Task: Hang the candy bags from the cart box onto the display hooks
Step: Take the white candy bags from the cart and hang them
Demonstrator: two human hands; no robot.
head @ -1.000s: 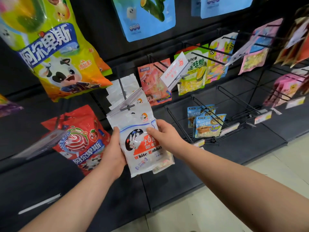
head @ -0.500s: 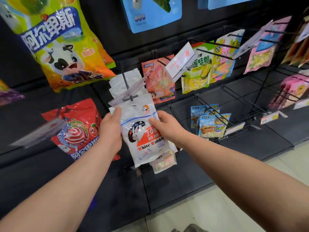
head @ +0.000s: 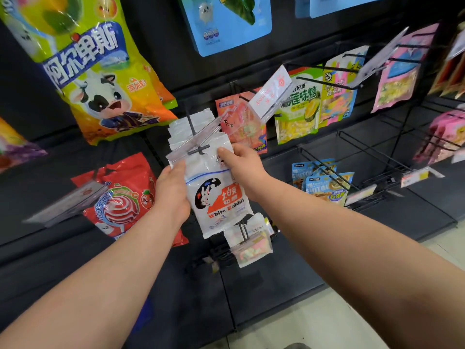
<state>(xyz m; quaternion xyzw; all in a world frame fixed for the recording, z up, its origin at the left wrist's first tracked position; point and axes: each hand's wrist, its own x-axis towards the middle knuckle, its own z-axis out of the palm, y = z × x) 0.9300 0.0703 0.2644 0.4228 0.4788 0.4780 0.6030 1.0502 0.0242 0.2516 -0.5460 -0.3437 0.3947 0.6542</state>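
Note:
A white White Rabbit candy bag (head: 216, 197) is held up between both hands in front of the black display wall. My left hand (head: 173, 190) grips its left edge. My right hand (head: 241, 167) pinches its upper right part. The bag's top edge sits at the tip of a black display hook (head: 198, 149) with a clear price-tag holder. Several white bags (head: 191, 127) hang further back on that same hook. The cart box is out of view.
Around hang a large yellow-green cow bag (head: 100, 79), a red lollipop bag (head: 120, 197), a pink bag (head: 241, 122), durian candy (head: 299, 112) and blue bags (head: 324, 185). A small pastel bag (head: 254, 243) hangs just below. Wire hooks (head: 352, 144) jut out to the right. Pale floor lies at the bottom right.
Both hands have lifted the White Rabbit bag upward, bringing its top edge up to the hook tip. My hands have slid higher along the bag.

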